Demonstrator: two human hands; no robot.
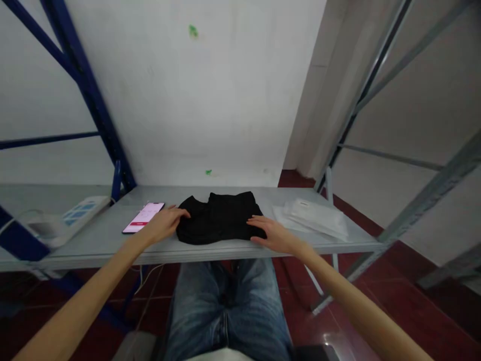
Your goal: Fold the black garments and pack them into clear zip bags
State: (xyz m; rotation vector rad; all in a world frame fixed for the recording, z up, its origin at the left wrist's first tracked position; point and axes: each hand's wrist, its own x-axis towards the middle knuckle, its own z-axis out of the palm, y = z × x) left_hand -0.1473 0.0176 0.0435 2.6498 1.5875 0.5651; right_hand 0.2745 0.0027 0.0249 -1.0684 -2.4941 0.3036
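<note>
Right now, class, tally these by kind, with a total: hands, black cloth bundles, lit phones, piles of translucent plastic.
Hands: 2 (left hand, right hand)
Black cloth bundle: 1
Lit phone: 1
Pile of translucent plastic: 1
Total: 5

Left forearm point(101, 281) and right forearm point(345, 296) extend forward, bare, converging. Left hand point(167, 224) is palm down, fingers point(182, 212) pointing inward. Right hand point(276, 235) is palm down, fingers slightly spread.

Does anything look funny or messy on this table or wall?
Yes: green marks on the mostly plain wall, one high up, one just above the tabletop, look like stray spots. The black cloth has a notch in its far edge.
</note>
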